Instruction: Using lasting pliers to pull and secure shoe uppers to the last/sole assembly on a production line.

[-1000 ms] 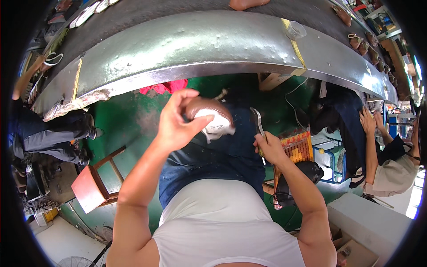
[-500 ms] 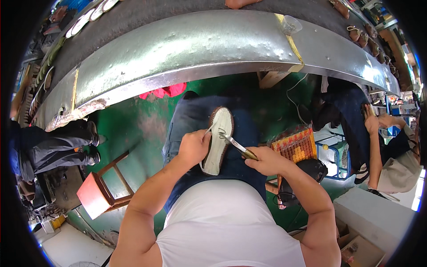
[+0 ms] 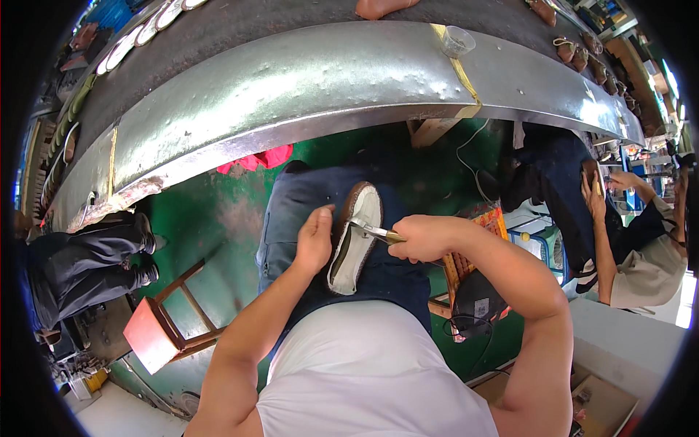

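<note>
A shoe (image 3: 351, 251) lies across my lap with its pale cream underside up and a brown edge around it. My right hand (image 3: 426, 237) is closed around the handles of metal pliers (image 3: 373, 230). Their jaws rest at the shoe's left edge, near its front half; whether they grip material there is too small to tell. My left hand (image 3: 315, 237) is beside the shoe's left edge, thumb and fingers drawn together. Whatever lies between those fingertips is hidden.
A metal-edged bench (image 3: 291, 80) runs across the front, with a clear plastic cup (image 3: 457, 41) and brown shoe pieces (image 3: 579, 58) on it. A red-topped stool (image 3: 153, 335) stands left. Other people work at both sides; one person's hand (image 3: 593, 191) is at right.
My left hand has come away from the shoe's edge, slightly left. The pliers have shifted left across the underside to that edge, and my right elbow has swung outward.
</note>
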The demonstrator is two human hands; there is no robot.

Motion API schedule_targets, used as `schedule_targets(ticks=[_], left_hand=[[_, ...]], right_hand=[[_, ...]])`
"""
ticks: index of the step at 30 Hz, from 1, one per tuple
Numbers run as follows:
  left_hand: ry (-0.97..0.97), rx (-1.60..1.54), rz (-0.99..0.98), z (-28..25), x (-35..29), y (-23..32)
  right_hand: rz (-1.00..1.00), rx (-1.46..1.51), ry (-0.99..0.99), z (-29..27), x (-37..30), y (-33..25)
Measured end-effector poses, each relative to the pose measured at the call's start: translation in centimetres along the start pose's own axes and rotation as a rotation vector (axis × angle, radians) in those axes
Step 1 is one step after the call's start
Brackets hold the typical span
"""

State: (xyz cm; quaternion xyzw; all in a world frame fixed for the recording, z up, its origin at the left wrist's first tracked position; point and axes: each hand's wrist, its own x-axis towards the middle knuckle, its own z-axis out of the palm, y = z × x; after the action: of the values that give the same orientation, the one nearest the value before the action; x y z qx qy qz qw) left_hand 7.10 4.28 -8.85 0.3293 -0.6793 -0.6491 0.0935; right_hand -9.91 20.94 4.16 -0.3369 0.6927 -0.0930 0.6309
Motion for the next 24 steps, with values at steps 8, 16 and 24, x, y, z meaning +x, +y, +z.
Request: schedule_targets(ticks=[8,16,24], left_hand=[[-0.395,-0.805,-0.480,-1.0,-0.9,0.0],[-0.320,-0.571,-0.372,0.7,0.0,-0.3],[-0.258,-0.298,-0.390,2.0,0.6,1.5]], right_hand=[[-0.136,-0.092,0.455,6.1,3.5,0.8],[-0.184,1.059,0.061,9.4,5.5,6.0],[-0.124,0.823,-0.025,3.7,1.5,8.9]])
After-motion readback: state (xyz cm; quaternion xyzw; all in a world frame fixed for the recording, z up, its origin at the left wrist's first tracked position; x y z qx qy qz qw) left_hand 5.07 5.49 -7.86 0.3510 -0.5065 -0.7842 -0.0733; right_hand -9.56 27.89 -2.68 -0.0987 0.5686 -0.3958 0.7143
